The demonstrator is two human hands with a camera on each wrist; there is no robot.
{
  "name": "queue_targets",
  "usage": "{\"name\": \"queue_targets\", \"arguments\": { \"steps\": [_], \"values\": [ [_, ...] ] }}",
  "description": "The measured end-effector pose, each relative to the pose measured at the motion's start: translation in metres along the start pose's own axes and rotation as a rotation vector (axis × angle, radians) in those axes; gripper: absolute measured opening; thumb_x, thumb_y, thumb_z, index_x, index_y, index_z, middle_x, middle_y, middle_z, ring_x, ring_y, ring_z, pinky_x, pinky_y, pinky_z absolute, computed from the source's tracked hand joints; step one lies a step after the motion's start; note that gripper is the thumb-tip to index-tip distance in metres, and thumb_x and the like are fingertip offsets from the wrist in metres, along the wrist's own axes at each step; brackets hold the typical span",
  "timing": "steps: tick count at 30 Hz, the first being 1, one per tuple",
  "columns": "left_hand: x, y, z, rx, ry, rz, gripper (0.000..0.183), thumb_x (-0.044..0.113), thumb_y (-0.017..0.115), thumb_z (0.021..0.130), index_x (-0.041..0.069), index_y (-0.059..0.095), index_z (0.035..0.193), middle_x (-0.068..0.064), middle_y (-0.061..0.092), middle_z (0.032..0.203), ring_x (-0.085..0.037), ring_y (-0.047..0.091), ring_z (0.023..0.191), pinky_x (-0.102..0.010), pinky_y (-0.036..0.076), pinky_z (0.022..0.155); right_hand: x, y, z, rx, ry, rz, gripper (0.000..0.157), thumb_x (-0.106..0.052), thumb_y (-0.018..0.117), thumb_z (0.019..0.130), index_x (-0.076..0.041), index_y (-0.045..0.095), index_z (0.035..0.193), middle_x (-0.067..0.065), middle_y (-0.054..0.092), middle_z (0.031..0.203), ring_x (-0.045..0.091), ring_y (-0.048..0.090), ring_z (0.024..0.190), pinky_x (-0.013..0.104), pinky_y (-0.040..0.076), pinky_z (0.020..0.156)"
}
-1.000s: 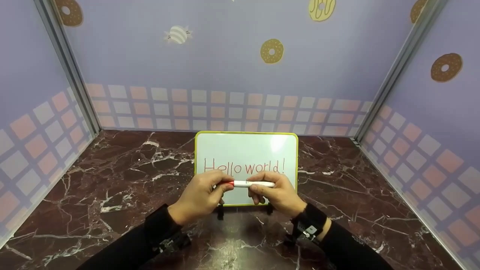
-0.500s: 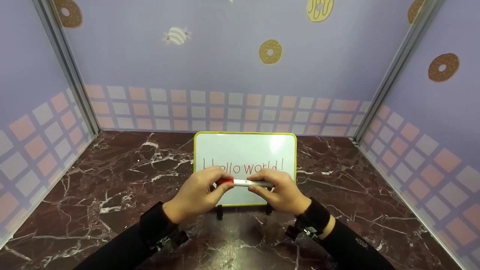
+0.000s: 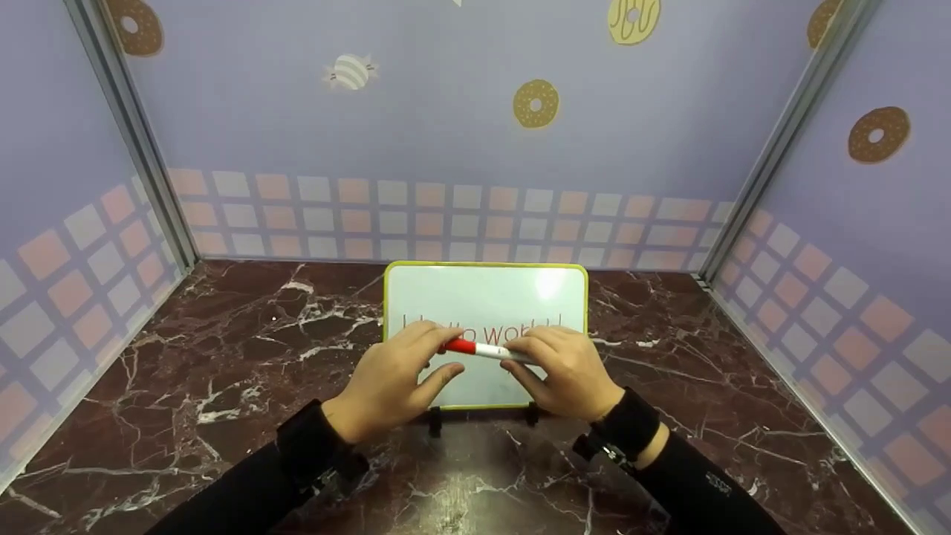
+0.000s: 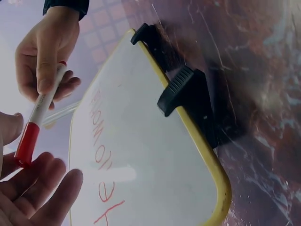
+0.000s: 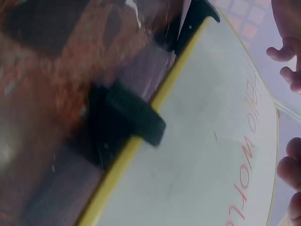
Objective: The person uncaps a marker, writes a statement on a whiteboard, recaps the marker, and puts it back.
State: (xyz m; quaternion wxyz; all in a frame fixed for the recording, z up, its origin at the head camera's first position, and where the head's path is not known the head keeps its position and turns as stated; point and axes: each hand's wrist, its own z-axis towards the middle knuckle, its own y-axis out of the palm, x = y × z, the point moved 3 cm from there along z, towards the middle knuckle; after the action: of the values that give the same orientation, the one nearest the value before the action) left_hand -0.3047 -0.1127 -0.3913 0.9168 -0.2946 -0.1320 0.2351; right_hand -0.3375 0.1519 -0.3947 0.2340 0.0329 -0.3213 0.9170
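A white marker (image 3: 489,351) with a red cap (image 3: 461,346) lies slantwise in front of the whiteboard (image 3: 475,293), cap end to the left and slightly raised. My right hand (image 3: 573,375) pinches its white barrel between thumb and fingers; the barrel's far end is hidden by that hand. My left hand (image 3: 394,383) is beside the cap, thumb spread away below it and fingertips overlapping its end. In the left wrist view the cap (image 4: 27,143) shows between the loosely parted thumb and fingers. Red handwriting (image 3: 501,334) reading "Hello world!" runs across the board, partly covered by my hands.
Black feet (image 3: 435,421) hold up the board's yellow-framed lower edge; one foot (image 4: 186,92) is large in the left wrist view. Dark marbled tabletop (image 3: 260,416) surrounds it. Patterned walls (image 3: 453,141) enclose the back and both sides.
My left thumb has come away from the cap, and more of the red shows. The marker has tilted, its cap end rising, while my right hand keeps its pinch.
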Motion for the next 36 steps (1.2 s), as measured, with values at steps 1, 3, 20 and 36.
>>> {"name": "queue_targets", "arguments": {
  "steps": [1,3,20,36],
  "values": [
    [-0.001,-0.001,0.0,0.011,-0.001,0.017,0.042,0.022,0.083,0.103,0.002,0.071,0.138,-0.005,0.074,0.117,-0.015,0.067,0.088,-0.03,0.06,0.064,0.002,-0.002,0.0,0.014,-0.001,-0.009,0.017,-0.016,0.084,0.098,-0.005,0.077,0.11,0.003,0.076,0.091,0.018,0.072,0.073,0.036,0.063,0.066],
    [-0.003,-0.003,0.0,0.038,-0.009,0.055,0.044,0.024,0.083,0.103,0.001,0.07,0.138,-0.007,0.074,0.12,-0.017,0.068,0.092,-0.032,0.061,0.067,0.007,-0.006,0.001,0.044,0.005,-0.023,0.017,-0.016,0.085,0.097,-0.005,0.077,0.108,0.002,0.076,0.092,0.017,0.07,0.071,0.035,0.062,0.064],
    [-0.043,-0.033,0.003,0.301,-0.142,0.086,0.043,0.021,0.068,0.105,-0.009,0.066,0.136,-0.023,0.068,0.134,-0.038,0.064,0.123,-0.053,0.051,0.11,0.067,-0.055,-0.015,0.29,0.331,-0.109,0.016,-0.014,0.082,0.1,0.001,0.079,0.104,0.012,0.066,0.092,0.02,0.063,0.074,0.027,0.055,0.062],
    [-0.098,-0.047,-0.017,0.289,-0.439,0.055,0.045,0.025,0.058,0.112,-0.006,0.063,0.145,-0.026,0.063,0.144,-0.041,0.056,0.137,-0.06,0.041,0.121,0.133,-0.07,-0.073,0.259,0.839,-0.124,0.016,-0.012,0.082,0.104,0.004,0.08,0.108,0.018,0.064,0.09,0.028,0.057,0.079,0.025,0.039,0.072]
  ]
}}
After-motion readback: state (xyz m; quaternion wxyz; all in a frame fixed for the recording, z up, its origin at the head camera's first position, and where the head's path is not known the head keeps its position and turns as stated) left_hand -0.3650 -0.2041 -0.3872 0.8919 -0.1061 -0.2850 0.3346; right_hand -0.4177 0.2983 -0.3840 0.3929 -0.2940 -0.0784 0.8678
